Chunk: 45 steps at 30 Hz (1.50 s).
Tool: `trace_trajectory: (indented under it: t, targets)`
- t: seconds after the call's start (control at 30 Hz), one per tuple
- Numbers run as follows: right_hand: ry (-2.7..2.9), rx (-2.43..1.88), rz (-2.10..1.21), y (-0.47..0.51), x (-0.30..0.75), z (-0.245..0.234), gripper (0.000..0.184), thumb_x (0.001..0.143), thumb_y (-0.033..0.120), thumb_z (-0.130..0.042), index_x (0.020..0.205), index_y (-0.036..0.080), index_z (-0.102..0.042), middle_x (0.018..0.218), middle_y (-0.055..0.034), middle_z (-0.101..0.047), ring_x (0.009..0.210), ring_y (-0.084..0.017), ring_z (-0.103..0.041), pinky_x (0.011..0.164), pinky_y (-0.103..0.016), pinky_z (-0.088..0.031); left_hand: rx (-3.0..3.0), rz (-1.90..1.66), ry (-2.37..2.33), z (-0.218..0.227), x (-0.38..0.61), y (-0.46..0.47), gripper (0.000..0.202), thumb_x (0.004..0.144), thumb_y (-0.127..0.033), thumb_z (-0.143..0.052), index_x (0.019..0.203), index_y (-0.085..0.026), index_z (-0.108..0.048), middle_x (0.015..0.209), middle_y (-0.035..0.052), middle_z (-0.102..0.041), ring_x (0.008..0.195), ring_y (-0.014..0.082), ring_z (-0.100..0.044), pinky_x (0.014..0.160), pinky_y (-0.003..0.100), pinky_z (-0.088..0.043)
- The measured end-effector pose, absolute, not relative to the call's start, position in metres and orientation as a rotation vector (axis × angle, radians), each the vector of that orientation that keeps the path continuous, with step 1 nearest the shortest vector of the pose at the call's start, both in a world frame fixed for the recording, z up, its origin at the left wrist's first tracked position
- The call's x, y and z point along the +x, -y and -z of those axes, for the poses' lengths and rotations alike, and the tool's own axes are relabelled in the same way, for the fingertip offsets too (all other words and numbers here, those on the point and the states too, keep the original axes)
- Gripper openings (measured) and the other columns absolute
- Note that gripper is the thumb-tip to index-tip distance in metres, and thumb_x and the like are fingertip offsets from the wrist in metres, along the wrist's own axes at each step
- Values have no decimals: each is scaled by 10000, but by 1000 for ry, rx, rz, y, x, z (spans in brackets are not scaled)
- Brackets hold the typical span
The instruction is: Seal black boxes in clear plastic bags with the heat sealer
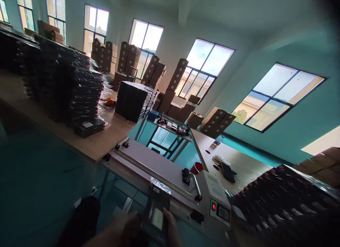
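A flat black box (150,207) with a pale label, its far end in clear plastic film (160,185), is held low in front of me. My right hand (172,226) grips its right side, the thumb along the edge by the label. Dark and blurred, my left hand (126,224) is closed at the box's left side. The film end lies at the front edge of a bar heat sealer (156,158). On the sealer's right end is a control box (216,197) with a lit red switch.
Stacks of film-wrapped black boxes (85,94) stand on the left table (106,137). More black boxes (287,197) are piled at right. A phone (227,172) lies on the right table (244,162). Behind are a red bucket (196,168) and cardboard cartons (216,121).
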State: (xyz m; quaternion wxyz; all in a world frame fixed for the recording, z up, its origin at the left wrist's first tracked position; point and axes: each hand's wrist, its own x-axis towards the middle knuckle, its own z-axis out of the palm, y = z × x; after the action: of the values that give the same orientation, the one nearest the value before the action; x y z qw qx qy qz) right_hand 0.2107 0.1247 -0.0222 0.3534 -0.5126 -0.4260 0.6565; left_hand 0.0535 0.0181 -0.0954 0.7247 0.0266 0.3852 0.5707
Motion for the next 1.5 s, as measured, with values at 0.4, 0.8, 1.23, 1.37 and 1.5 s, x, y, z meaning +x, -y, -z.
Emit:
trace_trajectory:
  t: [0.4, 0.8, 1.23, 1.37, 1.5]
  targets:
    - [1078, -1361, -1769, -132, 213, 35, 499, 481, 639, -826, 631, 211, -618, 539, 14, -649, 487, -201, -587, 468, -328, -489, -24, -1174, -591, 52, 76, -20, 445, 646, -549, -856, 792, -166, -682, 677, 18, -679, 645, 145, -652, 604, 217, -472]
    - [1746, -1480, -1433, -164, 238, -3, 472, 627, 673, -742, 660, 202, -730, 642, -47, -689, 613, -228, -621, 537, -328, -454, 290, -1315, -466, 91, 85, -42, 472, 643, -501, -885, 865, -100, -769, 925, 141, -754, 831, 201, -678, 757, 253, -481]
    - [2326, -1488, -1353, -281, 147, -53, 174, 489, 193, -748, 658, 166, -717, 468, 23, -627, 320, -88, -405, 377, -231, -248, 357, -1327, -587, 85, 81, -44, 517, 648, -525, -862, 945, -109, -782, 976, 152, -766, 969, 267, -698, 915, 320, -486]
    - [2337, -1331, -1152, -268, 147, -65, 54, 533, 187, -668, 492, 188, -633, 442, 22, -564, 456, -139, -499, 494, -274, -352, 145, -1325, -582, 78, 88, -45, 497, 542, -440, -926, 869, -104, -759, 814, 113, -752, 753, 192, -681, 658, 243, -498]
    - [2084, -1286, -779, -232, 196, -86, 245, 695, 449, -594, 723, 220, -674, 748, -45, -708, 763, -234, -619, 748, -356, -454, -19, -1294, -703, 52, 89, -43, 262, 669, -320, -841, 785, -134, -697, 661, 36, -681, 554, 126, -588, 477, 207, -386]
